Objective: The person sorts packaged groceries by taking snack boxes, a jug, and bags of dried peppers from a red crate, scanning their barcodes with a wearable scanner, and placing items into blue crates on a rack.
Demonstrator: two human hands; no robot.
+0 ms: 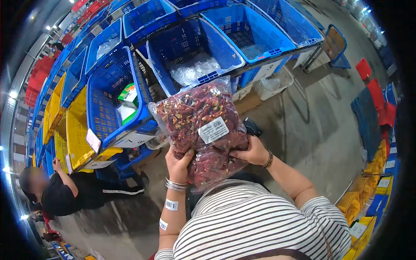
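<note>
A large clear plastic bag of dried red chillies (pixel 186 117) is held up in front of my body, with a white barcode label (pixel 213 130) on its face. My left hand (pixel 177 164) grips its lower left side, thumb on the front. On the lower right side, my right hand (pixel 253 152) is closed on the bag the same way. The fingers behind the bag are hidden. Just beyond the bag stands a blue crate (pixel 162 54) with clear plastic packaging (pixel 195 71) inside.
Left of it, another blue crate (pixel 97 99) holds green-and-white packages (pixel 128 102). A light blue crate (pixel 255 26) stands to the right. Yellow crates (pixel 80 143) line the left, where a person in black (pixel 65 193) stands. Grey floor (pixel 320 112) shows at right, with stacked yellow crates (pixel 351 203) beyond.
</note>
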